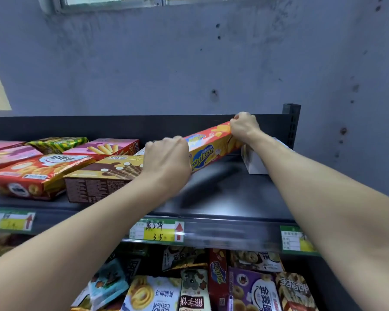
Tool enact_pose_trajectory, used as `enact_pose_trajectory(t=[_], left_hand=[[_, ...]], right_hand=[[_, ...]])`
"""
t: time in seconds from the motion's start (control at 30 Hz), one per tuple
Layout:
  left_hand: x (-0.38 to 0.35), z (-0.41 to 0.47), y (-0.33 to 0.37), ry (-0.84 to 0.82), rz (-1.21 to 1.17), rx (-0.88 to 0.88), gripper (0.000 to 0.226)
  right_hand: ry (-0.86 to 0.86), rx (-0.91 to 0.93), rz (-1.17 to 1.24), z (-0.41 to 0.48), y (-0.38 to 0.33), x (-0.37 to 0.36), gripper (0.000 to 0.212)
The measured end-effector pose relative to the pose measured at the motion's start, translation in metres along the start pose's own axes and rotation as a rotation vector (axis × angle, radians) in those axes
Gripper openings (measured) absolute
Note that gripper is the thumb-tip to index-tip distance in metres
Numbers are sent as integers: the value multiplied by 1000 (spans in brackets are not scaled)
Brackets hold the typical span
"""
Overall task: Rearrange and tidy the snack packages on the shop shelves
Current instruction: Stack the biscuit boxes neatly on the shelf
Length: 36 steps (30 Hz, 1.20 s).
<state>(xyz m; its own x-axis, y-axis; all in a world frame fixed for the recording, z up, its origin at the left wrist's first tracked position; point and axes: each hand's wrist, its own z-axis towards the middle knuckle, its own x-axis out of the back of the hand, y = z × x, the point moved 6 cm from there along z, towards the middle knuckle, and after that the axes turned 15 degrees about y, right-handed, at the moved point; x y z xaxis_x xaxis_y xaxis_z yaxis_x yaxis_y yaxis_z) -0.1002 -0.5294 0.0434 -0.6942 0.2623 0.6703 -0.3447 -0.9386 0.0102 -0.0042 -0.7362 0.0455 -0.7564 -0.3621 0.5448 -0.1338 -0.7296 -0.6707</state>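
Note:
A long red and yellow Zecheese box [208, 148] hangs tilted over the dark top shelf [225, 198], its far end higher. My left hand [166, 160] grips its near end and my right hand [244, 126] grips its far end against the shelf's back panel. Left of it lie a brown wafer-roll box [103, 178], a pink stick-biscuit box [103, 148] and a red biscuit bag [36, 173]. A white box [253, 161] stands under my right wrist, partly hidden.
A black upright post [291, 122] marks the shelf's right end, with a grey wall behind. Price tags [158, 231] line the front rail. The lower shelf holds several snack bags, among them a purple one [252, 290].

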Motion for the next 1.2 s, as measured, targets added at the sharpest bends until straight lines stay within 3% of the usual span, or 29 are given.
enact_pose_trajectory(t=[0.17, 0.27, 0.43, 0.57, 0.7, 1.0, 1.2], left_hand=[[33, 4, -8, 204, -45, -13, 8], [43, -2, -29, 274, -132, 52, 21], [66, -25, -84, 318, -393, 201, 36], [78, -47, -140, 301, -454, 321, 47], [95, -80, -202, 321, -455, 415, 38], [130, -169, -341, 323, -373, 663, 41], [133, -223, -411, 299, -275, 839, 37]], right_hand=[[186, -66, 200, -12, -10, 39, 38], [251, -76, 261, -32, -21, 51, 41], [331, -93, 295, -86, -54, 59, 43], [369, -129, 324, -142, -91, 53, 40], [399, -150, 356, -207, -133, 35, 33], [205, -79, 418, -339, -233, -16, 34], [-23, -45, 408, -411, -261, -65, 32]])
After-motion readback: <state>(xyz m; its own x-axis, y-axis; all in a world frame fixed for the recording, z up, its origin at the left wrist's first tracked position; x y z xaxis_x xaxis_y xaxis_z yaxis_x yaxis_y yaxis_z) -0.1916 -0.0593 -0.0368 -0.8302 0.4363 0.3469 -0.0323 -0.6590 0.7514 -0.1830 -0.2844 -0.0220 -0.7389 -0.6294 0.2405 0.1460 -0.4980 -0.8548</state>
